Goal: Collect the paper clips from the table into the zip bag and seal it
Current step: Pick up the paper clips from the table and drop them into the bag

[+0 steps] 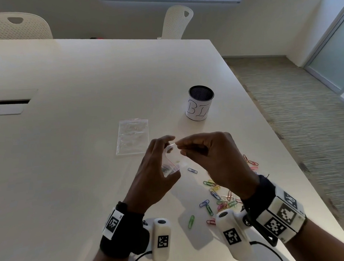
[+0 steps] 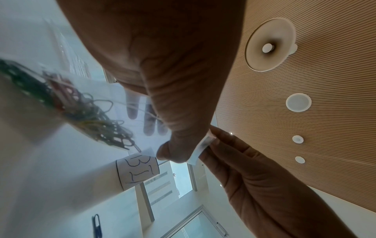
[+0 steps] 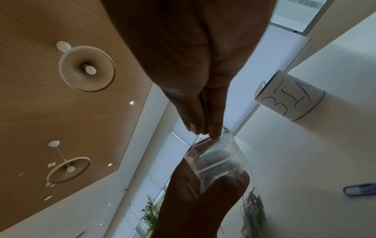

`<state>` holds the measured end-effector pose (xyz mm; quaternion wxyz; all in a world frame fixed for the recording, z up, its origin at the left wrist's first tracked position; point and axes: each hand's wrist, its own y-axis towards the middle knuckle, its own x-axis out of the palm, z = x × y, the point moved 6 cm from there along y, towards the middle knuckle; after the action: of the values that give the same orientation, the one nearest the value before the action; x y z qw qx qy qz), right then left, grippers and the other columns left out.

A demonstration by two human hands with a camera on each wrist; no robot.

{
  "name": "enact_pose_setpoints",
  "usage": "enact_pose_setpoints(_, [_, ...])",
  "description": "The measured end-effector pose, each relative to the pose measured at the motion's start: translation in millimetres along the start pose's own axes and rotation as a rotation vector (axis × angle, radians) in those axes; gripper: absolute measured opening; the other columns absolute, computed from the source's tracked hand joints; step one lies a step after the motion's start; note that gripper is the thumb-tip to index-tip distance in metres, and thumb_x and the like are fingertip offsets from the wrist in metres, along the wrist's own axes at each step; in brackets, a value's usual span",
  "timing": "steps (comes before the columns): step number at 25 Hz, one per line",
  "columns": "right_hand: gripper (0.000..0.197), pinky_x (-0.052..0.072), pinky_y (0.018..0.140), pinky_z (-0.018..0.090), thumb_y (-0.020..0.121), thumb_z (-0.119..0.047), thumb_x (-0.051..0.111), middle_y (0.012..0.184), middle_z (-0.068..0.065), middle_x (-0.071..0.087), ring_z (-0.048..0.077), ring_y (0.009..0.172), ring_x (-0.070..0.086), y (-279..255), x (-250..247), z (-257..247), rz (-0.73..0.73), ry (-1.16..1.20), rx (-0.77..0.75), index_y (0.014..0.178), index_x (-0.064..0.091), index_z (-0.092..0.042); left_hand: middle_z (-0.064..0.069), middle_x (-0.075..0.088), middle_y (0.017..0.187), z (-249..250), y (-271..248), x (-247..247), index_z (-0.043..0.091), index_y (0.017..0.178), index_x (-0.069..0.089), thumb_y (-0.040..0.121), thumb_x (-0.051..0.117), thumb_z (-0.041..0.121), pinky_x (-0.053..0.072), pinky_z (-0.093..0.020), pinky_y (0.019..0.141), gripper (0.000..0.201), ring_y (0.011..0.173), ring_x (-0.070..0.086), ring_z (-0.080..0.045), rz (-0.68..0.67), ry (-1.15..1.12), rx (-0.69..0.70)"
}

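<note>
Both hands (image 1: 188, 161) pinch upright zip bag's (image 1: 171, 160) mouth.

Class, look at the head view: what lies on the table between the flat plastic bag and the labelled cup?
Nothing: only bare table separates the flat plastic bag from the labelled cup, seen in the head view.

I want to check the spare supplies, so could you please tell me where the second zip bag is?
In the head view, the spare zip bag lies flat on the table, just beyond and left of the left hand, with the BIN cup farther to its right.
</note>
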<state>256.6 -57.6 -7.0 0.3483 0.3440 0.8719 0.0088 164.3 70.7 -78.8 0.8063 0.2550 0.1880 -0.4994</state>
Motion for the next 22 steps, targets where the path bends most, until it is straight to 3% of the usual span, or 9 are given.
enact_pose_setpoints(2, [0.022,0.051,0.080,0.001,0.090,-0.010,0.077,0.100,-0.021,0.072,-0.019,0.085,0.068,-1.4,-5.0,-2.3,0.024,-0.013,-0.020,0.110,0.080,-0.018,0.004,0.049,0.137,0.9,-0.5,-0.1,0.025,0.145,0.042,0.078,0.084,0.015,0.039,0.005,0.087,0.080,0.123,0.050,-0.006,-0.003,-0.003,0.001])
enact_pose_setpoints(5, [0.012,0.057,0.078,0.009,0.090,-0.011,0.077,0.093,-0.016,0.077,-0.003,0.085,0.073,-12.8,-17.6,-1.1,0.007,-0.007,-0.031,0.100,0.079,-0.017,0.005,0.050,0.135,0.6,-0.8,-0.7,0.026,0.146,0.041,0.079,0.084,0.017,0.042,0.003,0.088,0.080,0.124,0.052,-0.005,-0.005,-0.009,0.013])
enact_pose_setpoints(7, [0.011,0.060,0.079,0.017,0.092,-0.015,0.076,0.098,-0.011,0.076,0.003,0.086,0.072,-28.7,-6.3,2.9,-0.241,-0.046,-0.054,0.103,0.078,-0.018,0.007,0.049,0.132,-0.8,-1.1,-1.8,0.029,0.146,0.040,0.081,0.084,0.017,0.045,-0.001,0.087,0.080,0.125,0.051,-0.002,0.003,-0.012,0.019])
enact_pose_setpoints(9, [0.018,0.058,0.087,0.019,0.094,-0.024,0.071,0.114,-0.012,0.072,0.002,0.098,0.068,-52.6,17.1,13.2,-0.537,-0.130,-0.057,0.112,0.075,-0.023,0.007,0.049,0.132,-0.9,-1.0,-2.0,0.030,0.146,0.039,0.081,0.084,0.017,0.045,-0.001,0.087,0.079,0.125,0.051,-0.001,0.004,-0.008,0.024])
enact_pose_setpoints(11, [0.022,0.052,0.094,0.015,0.097,-0.028,0.067,0.124,-0.014,0.065,0.000,0.109,0.060,-73.8,37.9,24.7,-0.694,-0.249,-0.102,0.118,0.071,-0.026,0.007,0.049,0.132,0.0,-0.8,-1.1,0.029,0.146,0.039,0.081,0.083,0.016,0.042,0.002,0.088,0.080,0.124,0.051,0.000,0.000,-0.010,0.028])
enact_pose_setpoints(13, [0.020,0.047,0.090,0.013,0.099,-0.027,0.065,0.124,-0.011,0.064,0.001,0.110,0.055,-87.6,53.0,30.6,-0.766,-0.339,-0.203,0.118,0.071,-0.026,0.006,0.050,0.131,-0.1,-1.0,-0.9,0.029,0.146,0.039,0.081,0.083,0.016,0.041,0.003,0.088,0.080,0.124,0.051,-0.001,-0.001,-0.003,0.029])
enact_pose_setpoints(16, [0.019,0.050,0.089,0.020,0.101,-0.026,0.059,0.117,-0.007,0.067,0.005,0.106,0.056,-92.1,54.2,39.0,-0.777,-0.419,-0.259,0.114,0.073,-0.023,0.006,0.050,0.132,0.1,-1.0,-0.6,0.028,0.147,0.039,0.081,0.083,0.016,0.041,0.001,0.088,0.080,0.124,0.050,-0.001,-0.003,0.002,0.029])
enact_pose_setpoints(19, [0.033,0.053,0.091,0.024,0.099,-0.036,0.045,0.115,-0.007,0.068,0.007,0.104,0.056,-80.9,33.7,55.4,-0.711,-0.499,-0.172,0.110,0.074,-0.024,0.006,0.050,0.131,1.0,-1.0,-1.7,0.029,0.146,0.040,0.081,0.083,0.016,0.041,0.000,0.087,0.079,0.124,0.051,0.001,0.006,0.006,0.029])
enact_pose_setpoints(22, [0.021,0.055,0.092,0.024,0.099,-0.036,0.057,0.118,-0.010,0.064,0.002,0.104,0.056,-67.3,7.0,70.4,-0.593,-0.534,-0.089,0.111,0.072,-0.028,0.008,0.050,0.130,1.7,-0.9,-2.5,0.030,0.145,0.041,0.081,0.083,0.016,0.038,0.004,0.089,0.078,0.122,0.051,0.006,0.015,0.005,0.031])
